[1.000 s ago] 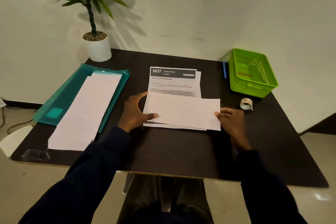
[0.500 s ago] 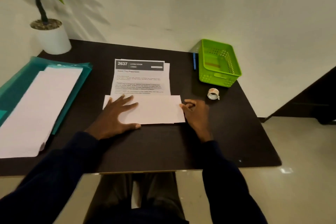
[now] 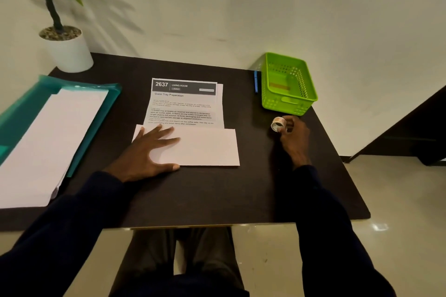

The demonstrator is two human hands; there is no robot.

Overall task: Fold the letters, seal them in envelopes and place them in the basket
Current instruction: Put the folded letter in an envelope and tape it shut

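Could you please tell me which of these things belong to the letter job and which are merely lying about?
Job: printed letters, white envelope under left hand, tape roll in right hand, green basket, white stack on teal folder.
Lying about: potted plant, blue pen.

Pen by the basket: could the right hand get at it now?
Probably yes: the pen lies uncovered left of the basket, bare table between, but the right hand is busy gripping the tape.

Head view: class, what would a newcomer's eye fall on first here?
The bright green basket at the far right corner of the dark table stands out most. At the centre, the left hand presses flat on a white envelope overlapping the near edge of the printed letter. Just in front of the basket, the right hand grips a tape roll.
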